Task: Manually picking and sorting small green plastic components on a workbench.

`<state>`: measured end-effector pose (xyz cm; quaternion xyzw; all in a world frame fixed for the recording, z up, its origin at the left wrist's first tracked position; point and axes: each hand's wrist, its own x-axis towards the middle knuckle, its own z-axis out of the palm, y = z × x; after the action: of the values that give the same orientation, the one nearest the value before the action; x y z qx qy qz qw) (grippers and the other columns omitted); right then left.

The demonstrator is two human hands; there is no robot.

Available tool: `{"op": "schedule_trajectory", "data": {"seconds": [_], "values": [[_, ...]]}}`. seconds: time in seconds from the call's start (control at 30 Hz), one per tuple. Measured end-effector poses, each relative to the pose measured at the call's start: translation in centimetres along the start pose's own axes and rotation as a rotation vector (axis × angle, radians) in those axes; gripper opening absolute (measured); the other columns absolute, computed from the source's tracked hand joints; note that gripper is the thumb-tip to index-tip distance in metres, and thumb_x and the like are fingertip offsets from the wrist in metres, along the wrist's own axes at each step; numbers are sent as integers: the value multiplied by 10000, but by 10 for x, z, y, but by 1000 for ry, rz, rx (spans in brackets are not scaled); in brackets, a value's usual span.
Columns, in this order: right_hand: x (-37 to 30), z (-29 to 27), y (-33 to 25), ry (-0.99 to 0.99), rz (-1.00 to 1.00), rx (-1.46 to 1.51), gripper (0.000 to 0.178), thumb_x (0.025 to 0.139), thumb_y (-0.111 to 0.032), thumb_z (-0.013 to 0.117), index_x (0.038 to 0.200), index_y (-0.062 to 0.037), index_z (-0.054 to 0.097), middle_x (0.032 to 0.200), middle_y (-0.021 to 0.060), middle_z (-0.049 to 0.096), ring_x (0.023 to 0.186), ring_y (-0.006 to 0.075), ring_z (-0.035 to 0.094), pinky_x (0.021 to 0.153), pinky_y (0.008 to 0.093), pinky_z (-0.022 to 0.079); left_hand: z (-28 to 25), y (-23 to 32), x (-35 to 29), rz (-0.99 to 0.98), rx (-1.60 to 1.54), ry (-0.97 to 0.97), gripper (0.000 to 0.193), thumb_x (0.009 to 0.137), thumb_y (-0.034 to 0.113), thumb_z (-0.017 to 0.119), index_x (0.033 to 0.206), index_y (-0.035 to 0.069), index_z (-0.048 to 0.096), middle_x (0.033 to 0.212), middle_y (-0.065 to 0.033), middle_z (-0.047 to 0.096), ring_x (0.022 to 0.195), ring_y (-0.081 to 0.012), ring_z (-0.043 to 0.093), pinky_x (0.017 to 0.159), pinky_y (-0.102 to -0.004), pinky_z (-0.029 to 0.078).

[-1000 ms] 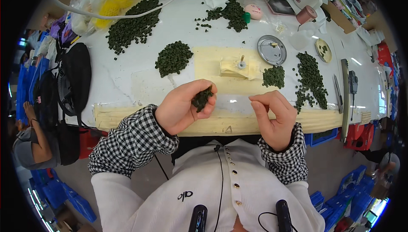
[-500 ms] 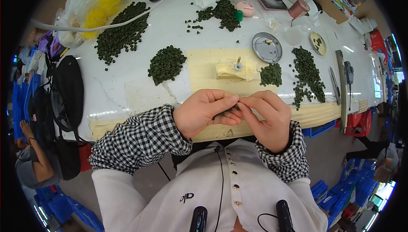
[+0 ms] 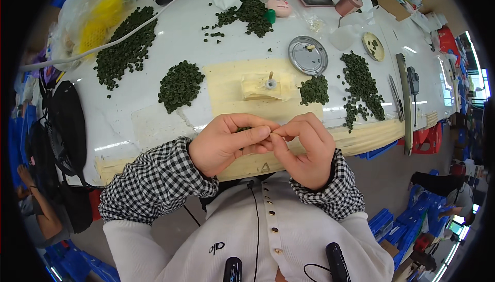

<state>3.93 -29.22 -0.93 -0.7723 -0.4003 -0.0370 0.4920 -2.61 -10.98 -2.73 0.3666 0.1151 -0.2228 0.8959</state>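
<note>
Several heaps of dark-green pieces (image 3: 181, 87) dot your white tabletop (image 3: 252, 49); blue bins (image 3: 380, 222) sit near right. At the near edge, your left hand (image 3: 219, 145) curls around more pieces; your right hand (image 3: 309, 153) pinches its fingers together, touching the left fingertips.

There is one left hand (image 3: 219, 145) and one right hand (image 3: 308, 153) on the near side, five piles of little green bits (image 3: 180, 87), two left, one far in the middle and two right, two round dishes (image 3: 317, 62) on the right, and one pink spool (image 3: 349, 4) far off.
</note>
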Motion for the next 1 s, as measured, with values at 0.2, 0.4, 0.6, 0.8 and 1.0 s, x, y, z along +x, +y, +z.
{"op": "schedule_trajectory", "data": {"seconds": [0.2,0.4,0.6,0.8,1.0], "values": [[-5,-2,0,-21,93,113,131,742,29,704,808,-11,598,748,74,572,597,172,563,545,253,467,0,2,3,-28,81,-6,177,945,120,553,1033,-7,639,917,-70,650,649,-59,458,575,-185,380],[-2,-30,29,57,188,-207,92,779,30,667,851,11,614,764,103,589,620,194,583,560,280,474,-1,13,-3,50,89,131,152,934,110,549,1017,12,628,898,-69,654,570,-29,377,508,-159,324],[0,-33,40,8,201,-399,91,764,-8,686,836,-11,630,759,87,589,652,224,575,576,310,469,2,17,-5,41,86,196,190,942,118,538,1064,-4,619,873,-51,641,577,-28,376,515,-157,331],[3,-29,40,-15,94,-483,76,763,-22,684,819,-18,633,762,84,588,701,247,574,609,334,468,-3,14,-4,42,75,167,214,962,137,518,1098,-6,601,870,-38,620,594,-34,371,528,-159,331],[5,-37,46,49,102,-424,149,779,-18,662,928,-7,654,846,111,595,743,270,572,660,347,480,-3,14,-3,53,77,153,218,969,148,511,1104,-4,589,898,-41,622,589,-36,360,530,-163,332]]}}
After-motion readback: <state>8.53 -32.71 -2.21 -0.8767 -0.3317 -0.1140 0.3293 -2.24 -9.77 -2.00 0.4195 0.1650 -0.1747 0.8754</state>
